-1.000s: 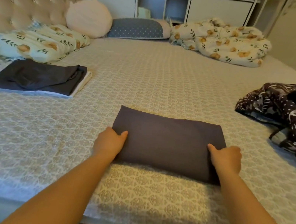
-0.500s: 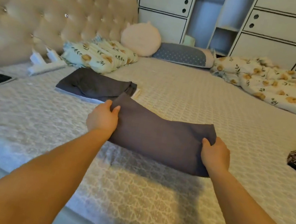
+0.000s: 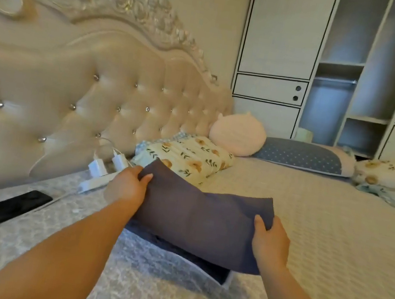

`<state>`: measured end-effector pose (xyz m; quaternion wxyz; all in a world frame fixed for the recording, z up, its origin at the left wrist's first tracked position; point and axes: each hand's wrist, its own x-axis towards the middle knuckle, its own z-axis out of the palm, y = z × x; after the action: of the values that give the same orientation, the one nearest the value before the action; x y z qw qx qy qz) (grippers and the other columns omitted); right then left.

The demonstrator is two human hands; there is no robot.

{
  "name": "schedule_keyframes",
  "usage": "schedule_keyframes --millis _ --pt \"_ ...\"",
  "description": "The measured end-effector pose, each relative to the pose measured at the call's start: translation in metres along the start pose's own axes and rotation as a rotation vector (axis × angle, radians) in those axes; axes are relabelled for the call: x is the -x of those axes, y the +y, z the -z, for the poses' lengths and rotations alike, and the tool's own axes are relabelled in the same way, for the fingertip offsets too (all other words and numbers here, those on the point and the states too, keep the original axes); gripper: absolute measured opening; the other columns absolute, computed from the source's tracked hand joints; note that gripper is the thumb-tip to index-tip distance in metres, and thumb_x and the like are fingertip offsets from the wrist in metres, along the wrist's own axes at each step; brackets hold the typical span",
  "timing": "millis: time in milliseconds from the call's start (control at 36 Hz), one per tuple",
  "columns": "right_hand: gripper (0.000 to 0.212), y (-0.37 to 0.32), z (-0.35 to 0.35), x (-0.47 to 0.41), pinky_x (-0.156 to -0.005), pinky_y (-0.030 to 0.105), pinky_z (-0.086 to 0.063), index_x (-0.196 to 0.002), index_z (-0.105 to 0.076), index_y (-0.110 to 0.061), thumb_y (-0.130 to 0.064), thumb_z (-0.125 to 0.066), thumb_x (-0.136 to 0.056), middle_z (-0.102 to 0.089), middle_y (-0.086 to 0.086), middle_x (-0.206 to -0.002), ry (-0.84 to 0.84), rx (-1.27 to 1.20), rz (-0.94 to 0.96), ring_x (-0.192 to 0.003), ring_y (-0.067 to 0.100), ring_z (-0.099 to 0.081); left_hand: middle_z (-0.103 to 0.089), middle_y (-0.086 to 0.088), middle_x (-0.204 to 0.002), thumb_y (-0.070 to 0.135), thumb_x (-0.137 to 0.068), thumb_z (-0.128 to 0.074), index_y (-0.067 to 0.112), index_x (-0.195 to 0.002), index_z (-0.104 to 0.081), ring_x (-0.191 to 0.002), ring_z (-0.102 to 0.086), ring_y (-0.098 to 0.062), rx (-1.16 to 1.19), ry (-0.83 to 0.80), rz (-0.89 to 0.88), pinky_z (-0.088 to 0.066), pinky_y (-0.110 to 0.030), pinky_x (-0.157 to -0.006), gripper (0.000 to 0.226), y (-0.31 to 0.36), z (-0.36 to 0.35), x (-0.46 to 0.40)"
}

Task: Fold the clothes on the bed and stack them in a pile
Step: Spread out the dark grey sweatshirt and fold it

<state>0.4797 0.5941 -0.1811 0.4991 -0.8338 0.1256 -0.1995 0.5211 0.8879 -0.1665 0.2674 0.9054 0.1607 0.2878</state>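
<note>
The folded dark cloth [image 3: 201,223] was held directly above the pile [image 3: 210,271], long axis spanning left hand [image 3: 128,186] to right hand [image 3: 270,243], each end pinched.

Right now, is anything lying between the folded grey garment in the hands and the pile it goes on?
Nothing visible. Left hand and right hand hold the folded grey garment directly over the pile; phone and chargers lie off to the left.
</note>
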Motion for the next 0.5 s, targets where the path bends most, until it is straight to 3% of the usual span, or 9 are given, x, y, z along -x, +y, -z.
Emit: schedule_keyframes --millis 111,167,250,306,389,444,500 --pt "0.04 0.012 -0.039 -0.031 -0.076 0.035 -0.039 -0.135 -0.045 -0.017 -0.035 -0.043 -0.1 -0.055 0.007 -0.128 -0.038 -0.104 -0.053 -0.109 0.034 -0.055 -0.065 -0.006 -0.102 0.049 -0.093 -0.049 0.025 -0.107 -0.061 -0.094 -0.06 -0.03 0.043 0.064 0.041 -0.042 -0.034 -0.067 0.03 -0.012 -0.025 -0.036" --pt "0.042 0.029 -0.057 -0.039 -0.078 0.038 -0.042 -0.138 -0.041 -0.014 -0.032 -0.044 -0.1 -0.054 0.01 -0.127 -0.16 -0.104 -0.154 -0.104 0.033 -0.055 -0.057 -0.007 -0.121 0.048 -0.092 -0.051 0.028 -0.129 -0.052 -0.112 -0.053 -0.03 -0.001 -0.005 0.075 -0.047 -0.04 -0.08 0.042 -0.025 -0.045 -0.043" --pt "0.039 0.052 -0.068 -0.043 -0.078 0.039 -0.047 -0.129 -0.049 -0.007 -0.031 -0.048 -0.099 -0.06 0.013 -0.111 -0.282 -0.068 -0.324 -0.088 0.032 -0.058 -0.032 -0.001 -0.15 0.058 -0.091 -0.046 0.032 -0.147 -0.029 -0.137 -0.028 -0.026 -0.121 -0.136 0.058 -0.032 -0.047 -0.106 0.064 -0.041 -0.076 -0.033" --pt "0.037 0.06 -0.069 -0.045 -0.075 0.039 -0.048 -0.124 -0.052 -0.007 -0.034 -0.05 -0.097 -0.061 0.013 -0.105 -0.263 -0.07 -0.353 -0.086 0.032 -0.06 -0.031 0.008 -0.152 0.07 -0.089 -0.031 0.036 -0.145 -0.033 -0.142 -0.022 -0.019 -0.066 -0.158 -0.144 -0.02 -0.046 -0.114 0.066 -0.046 -0.09 -0.016" --pt "0.034 0.061 -0.07 -0.045 -0.071 0.038 -0.047 -0.12 -0.052 -0.008 -0.033 -0.051 -0.097 -0.06 0.013 -0.101 -0.241 -0.059 -0.353 -0.084 0.032 -0.059 -0.024 0.025 -0.148 0.085 -0.078 -0.019 0.047 -0.143 -0.028 -0.144 -0.013 -0.005 -0.035 -0.3 -0.642 -0.001 -0.042 -0.119 0.076 -0.053 -0.096 0.008" --pt "0.031 0.056 -0.071 -0.045 -0.074 0.04 -0.048 -0.119 -0.052 -0.008 -0.029 -0.051 -0.097 -0.06 0.013 -0.1 -0.234 -0.043 -0.339 -0.085 0.033 -0.059 -0.012 0.027 -0.15 0.08 -0.082 -0.026 0.054 -0.142 -0.012 -0.143 -0.002 -0.001 -0.154 -0.387 -0.864 0.007 -0.038 -0.118 0.067 -0.057 -0.096 0.013" --pt "0.03 0.048 -0.073 -0.042 -0.075 0.041 -0.049 -0.124 -0.051 -0.011 -0.026 -0.049 -0.098 -0.06 0.011 -0.101 -0.253 -0.055 -0.315 -0.085 0.031 -0.059 -0.011 0.022 -0.155 0.055 -0.095 -0.038 0.053 -0.144 -0.006 -0.143 -0.002 -0.002 -0.27 -0.41 -0.921 0.004 -0.038 -0.118 0.058 -0.058 -0.091 0.006"
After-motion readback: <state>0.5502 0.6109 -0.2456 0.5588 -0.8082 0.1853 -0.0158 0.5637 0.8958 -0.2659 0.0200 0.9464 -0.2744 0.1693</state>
